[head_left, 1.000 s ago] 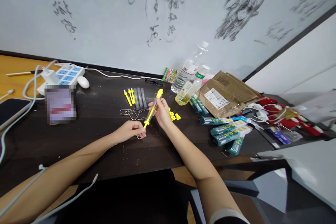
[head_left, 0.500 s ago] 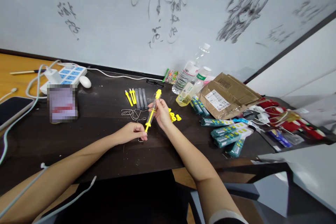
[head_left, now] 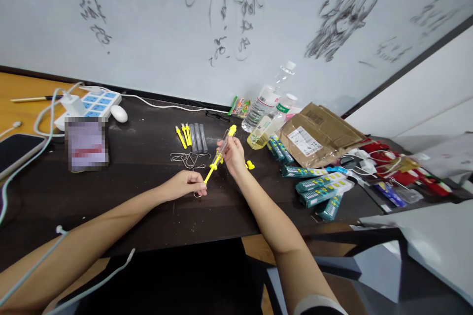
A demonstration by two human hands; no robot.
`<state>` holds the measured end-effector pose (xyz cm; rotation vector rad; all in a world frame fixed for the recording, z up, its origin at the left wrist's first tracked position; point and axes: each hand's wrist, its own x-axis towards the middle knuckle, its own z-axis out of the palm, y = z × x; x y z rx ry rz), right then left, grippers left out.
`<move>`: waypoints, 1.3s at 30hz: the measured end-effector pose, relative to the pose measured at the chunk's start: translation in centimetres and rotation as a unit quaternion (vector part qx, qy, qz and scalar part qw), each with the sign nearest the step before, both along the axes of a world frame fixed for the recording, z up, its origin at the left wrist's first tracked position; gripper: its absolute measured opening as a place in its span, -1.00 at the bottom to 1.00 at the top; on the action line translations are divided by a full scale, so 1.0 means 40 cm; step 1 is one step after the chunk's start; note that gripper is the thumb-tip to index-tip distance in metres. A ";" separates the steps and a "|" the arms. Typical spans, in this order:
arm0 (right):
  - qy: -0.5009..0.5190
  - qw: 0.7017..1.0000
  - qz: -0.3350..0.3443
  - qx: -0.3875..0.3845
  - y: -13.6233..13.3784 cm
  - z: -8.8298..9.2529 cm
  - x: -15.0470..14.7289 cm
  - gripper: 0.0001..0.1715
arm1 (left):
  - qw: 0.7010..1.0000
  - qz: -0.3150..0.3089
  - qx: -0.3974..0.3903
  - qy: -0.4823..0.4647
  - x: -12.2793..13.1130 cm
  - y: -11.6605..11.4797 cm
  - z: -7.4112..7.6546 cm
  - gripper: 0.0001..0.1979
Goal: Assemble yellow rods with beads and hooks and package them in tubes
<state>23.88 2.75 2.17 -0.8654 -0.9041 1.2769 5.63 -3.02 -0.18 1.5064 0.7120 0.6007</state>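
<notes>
What looks like a tubular spring scale (head_left: 213, 164), a clear tube with yellow end pieces, slants between my hands above the dark table. My right hand (head_left: 235, 159) is closed around the tube near its upper yellow cap. The fingers of my left hand (head_left: 187, 184) pinch the lower end of its yellow rod, which sticks out of the tube; a wire hook (head_left: 197, 196) shows under these fingers. Behind lie several yellow rods (head_left: 184, 137), clear tubes (head_left: 199, 139) and bent wire hooks (head_left: 189, 159). Small yellow caps (head_left: 250, 165) lie beside my right wrist, partly hidden.
Two bottles (head_left: 264, 125) and a snack packet (head_left: 239, 107) stand by the whiteboard. Right of them are a cardboard parcel (head_left: 320, 133) and several green boxes (head_left: 325, 192). On the left are a power strip (head_left: 101, 103), a white mouse (head_left: 118, 113), a phone (head_left: 20, 152) and cables.
My right hand has moved up and to the right with the tube, and more of the yellow rod shows below it. My left hand has stayed nearly in place.
</notes>
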 end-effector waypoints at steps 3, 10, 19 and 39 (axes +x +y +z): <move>-0.001 0.999 0.044 -0.001 -0.013 -0.004 -0.014 -0.61 | 0.999 0.021 -0.023 -0.012 0.002 0.003 -0.005 -0.74; -0.013 0.997 0.080 0.017 -0.036 -0.014 -0.036 -0.61 | 0.997 0.047 -0.050 -0.018 0.000 0.003 -0.009 -0.72; -0.031 0.992 0.119 0.026 -0.051 -0.003 -0.043 -0.69 | 0.997 0.014 -0.048 -0.055 -0.002 0.004 -0.018 -0.65; -0.073 0.976 0.206 0.013 -0.054 -0.031 -0.062 -0.56 | 0.971 0.171 0.165 0.041 -0.015 -0.005 0.009 -0.79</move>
